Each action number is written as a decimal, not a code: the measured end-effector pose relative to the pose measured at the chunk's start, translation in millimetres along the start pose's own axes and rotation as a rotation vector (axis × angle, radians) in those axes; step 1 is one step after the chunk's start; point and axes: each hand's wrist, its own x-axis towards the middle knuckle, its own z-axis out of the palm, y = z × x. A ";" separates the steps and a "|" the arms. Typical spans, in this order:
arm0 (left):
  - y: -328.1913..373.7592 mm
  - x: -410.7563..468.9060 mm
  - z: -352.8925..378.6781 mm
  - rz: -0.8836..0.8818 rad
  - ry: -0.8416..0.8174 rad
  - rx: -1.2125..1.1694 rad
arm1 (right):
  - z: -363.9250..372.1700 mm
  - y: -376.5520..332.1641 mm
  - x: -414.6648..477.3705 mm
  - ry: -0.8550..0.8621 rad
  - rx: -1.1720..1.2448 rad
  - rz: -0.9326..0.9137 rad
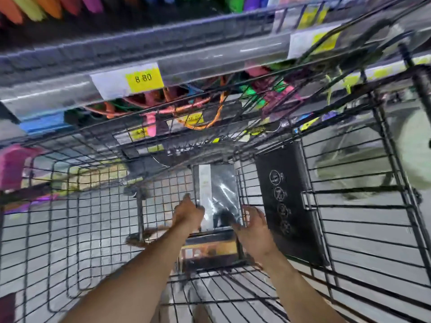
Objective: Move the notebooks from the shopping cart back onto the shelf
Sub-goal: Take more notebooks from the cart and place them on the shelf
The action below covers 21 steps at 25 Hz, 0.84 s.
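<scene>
A black notebook in shiny plastic wrap [219,190] lies deep in the wire shopping cart [70,220]. My left hand [189,212] grips its left edge. At its right edge is my right hand [253,226], fingers curled against the wrap. Under it lies another notebook with an orange-and-black cover [210,249]. A third, black with round white emblems [285,203], leans against the cart's right wall. The shelf [210,54] runs across the top of the view, beyond the cart.
A yellow price tag reading 8.80 [143,78] sits on the shelf rail. Colourful items hang above and behind the cart's front wall. A pink object [14,166] sticks out at the left. Grey tiled floor shows through the cart's mesh.
</scene>
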 end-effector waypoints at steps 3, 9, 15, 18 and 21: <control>13.7 3.6 10.7 -0.038 -0.028 -0.103 | -6.8 -8.2 2.1 0.020 0.124 0.015; 23.3 11.0 16.1 -0.160 -0.065 -0.366 | -22.5 -12.4 3.2 -0.012 0.213 0.073; 20.1 6.0 13.1 -0.048 -0.039 -0.482 | -24.2 -11.1 9.4 0.019 0.260 0.078; 28.7 -9.5 -2.5 0.013 -0.008 -0.510 | -21.6 -6.5 11.3 0.034 0.242 0.092; 21.3 -20.6 -30.1 0.123 0.015 -0.501 | -20.3 -5.9 10.1 0.008 0.200 0.095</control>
